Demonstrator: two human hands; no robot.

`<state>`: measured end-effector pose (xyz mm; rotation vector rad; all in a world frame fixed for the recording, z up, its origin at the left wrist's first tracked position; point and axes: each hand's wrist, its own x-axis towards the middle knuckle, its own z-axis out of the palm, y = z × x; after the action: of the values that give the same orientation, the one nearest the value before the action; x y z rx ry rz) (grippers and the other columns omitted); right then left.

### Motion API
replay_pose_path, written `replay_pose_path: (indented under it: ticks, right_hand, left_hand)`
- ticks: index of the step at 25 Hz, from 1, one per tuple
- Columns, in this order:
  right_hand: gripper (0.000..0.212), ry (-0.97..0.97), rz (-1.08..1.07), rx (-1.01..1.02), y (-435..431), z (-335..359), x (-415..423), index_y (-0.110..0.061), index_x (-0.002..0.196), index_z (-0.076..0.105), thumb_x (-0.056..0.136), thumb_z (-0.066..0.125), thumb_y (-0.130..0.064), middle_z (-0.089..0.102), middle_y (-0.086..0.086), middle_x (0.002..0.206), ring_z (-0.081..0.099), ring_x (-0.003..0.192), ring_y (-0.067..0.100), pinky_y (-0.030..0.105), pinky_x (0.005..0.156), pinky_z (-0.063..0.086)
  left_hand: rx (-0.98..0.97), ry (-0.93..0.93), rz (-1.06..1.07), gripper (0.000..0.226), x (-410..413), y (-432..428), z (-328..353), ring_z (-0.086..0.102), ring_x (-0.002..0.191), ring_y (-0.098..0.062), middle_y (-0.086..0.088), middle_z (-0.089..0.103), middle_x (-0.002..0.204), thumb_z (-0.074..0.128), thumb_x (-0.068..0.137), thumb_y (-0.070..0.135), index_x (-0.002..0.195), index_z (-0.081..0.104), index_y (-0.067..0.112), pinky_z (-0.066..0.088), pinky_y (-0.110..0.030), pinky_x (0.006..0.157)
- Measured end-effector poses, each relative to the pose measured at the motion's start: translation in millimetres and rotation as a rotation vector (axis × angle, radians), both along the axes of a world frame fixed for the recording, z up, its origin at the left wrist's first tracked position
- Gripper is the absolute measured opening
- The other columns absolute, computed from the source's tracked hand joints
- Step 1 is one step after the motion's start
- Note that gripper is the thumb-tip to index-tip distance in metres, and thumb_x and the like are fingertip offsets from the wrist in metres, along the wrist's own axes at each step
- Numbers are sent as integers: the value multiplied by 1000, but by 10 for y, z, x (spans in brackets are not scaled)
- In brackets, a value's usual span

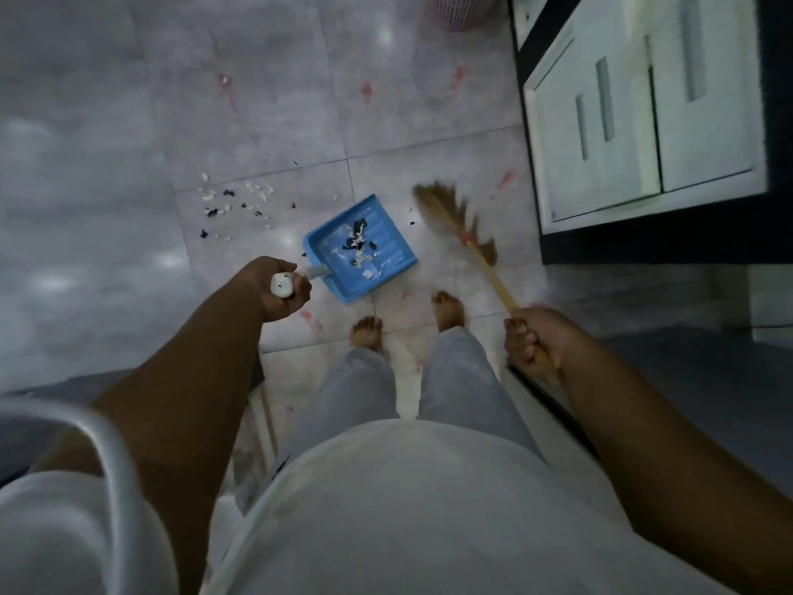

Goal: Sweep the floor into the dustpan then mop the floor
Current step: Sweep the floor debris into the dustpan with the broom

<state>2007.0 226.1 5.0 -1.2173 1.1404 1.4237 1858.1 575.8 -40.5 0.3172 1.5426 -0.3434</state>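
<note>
**I hold the dustpan with one hand and sweep with the other.**

My left hand (pixel 279 294) has its fingers curled tight round the white top of the long handle. I think this presses the blue dustpan (pixel 401 253) to the floor (pixel 128 122) at 11 o'clock from my feet. Its mouth faces 2 o'clock, toward the broom (pixel 467 242), whose blurred bristles are just beside it. My right hand (pixel 532 341) makes a closed fist round the wooden stick, I think for short strokes. Some scraps lie in the pan already. The other scraps (pixel 231 204) lie apart at 10 o'clock from the pan, so I judge the sweeping unfinished. I see no mop.
</note>
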Motion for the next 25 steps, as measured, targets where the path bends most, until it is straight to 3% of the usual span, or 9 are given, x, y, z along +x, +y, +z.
replay_pose_path:
  ticks: [5,10,18,25]
  right_hand:
    - [44,121,232,64,-357,432,197,-10,64,50,103,36,-25,35,-4,39,29,24,6,13,24,22]
    - [32,-11,374,66,-347,682,713,-11,76,46,103,36,-24,33,-5,42,26,25,4,11,24,20]
    - [31,-91,611,94,518,360,1073,-12,75,43,103,31,-20,32,-6,42,26,26,3,13,25,18]
    - [31,-159,757,51,1374,25,848,-16,75,41,103,31,-22,33,-7,42,28,28,4,15,26,22]
  left_hand:
    - [-1,-8,98,36,11,-189,-30,48,46,-11,-11,47,75,42,98,17,125,36,-6,46,-18,37]
    - [-7,-33,238,37,-320,-515,-2,49,48,-11,-12,48,74,44,97,18,125,37,-6,48,-18,38]
    - [-9,-43,607,38,-1396,-1152,315,51,39,-15,-12,45,72,42,98,19,125,36,-7,45,-19,34]
    - [-31,-14,739,42,-2116,-1446,217,50,39,-13,-13,48,71,43,97,19,129,32,-7,46,-19,34]
